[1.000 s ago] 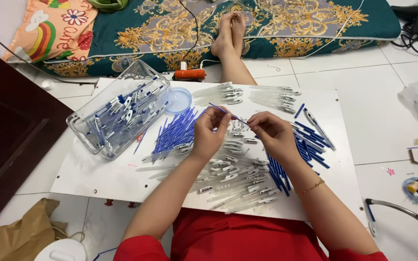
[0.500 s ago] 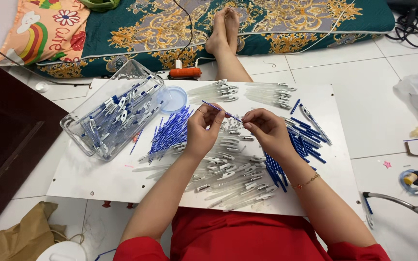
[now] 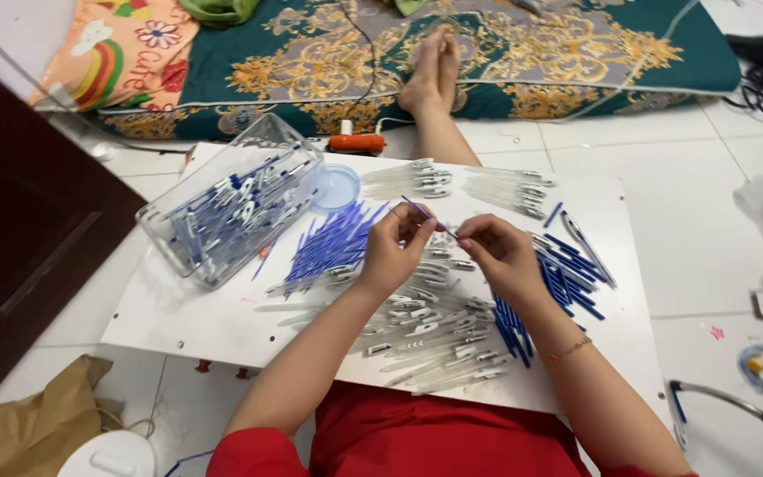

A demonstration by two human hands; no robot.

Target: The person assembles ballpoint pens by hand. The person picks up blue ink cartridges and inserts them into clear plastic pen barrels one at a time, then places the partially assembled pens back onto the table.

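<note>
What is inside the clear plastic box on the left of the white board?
The clear plastic box holds a heap of blue pens with clear parts. What lies at the bottom under them is covered.

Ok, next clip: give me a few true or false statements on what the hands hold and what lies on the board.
1. Both hands meet above the middle of the white board. True.
2. The left hand and right hand hold a thin blue refill between them. True.
3. The clear plastic box stands by the right hand. False: it stands at the board's left end, beyond the left hand.
4. The clear box is empty. False: it holds many blue and clear pens.
5. Loose blue refills lie between the box and the left hand. True.
6. The orange tool lies on the board. False: it lies on the floor beyond the far edge.
</note>
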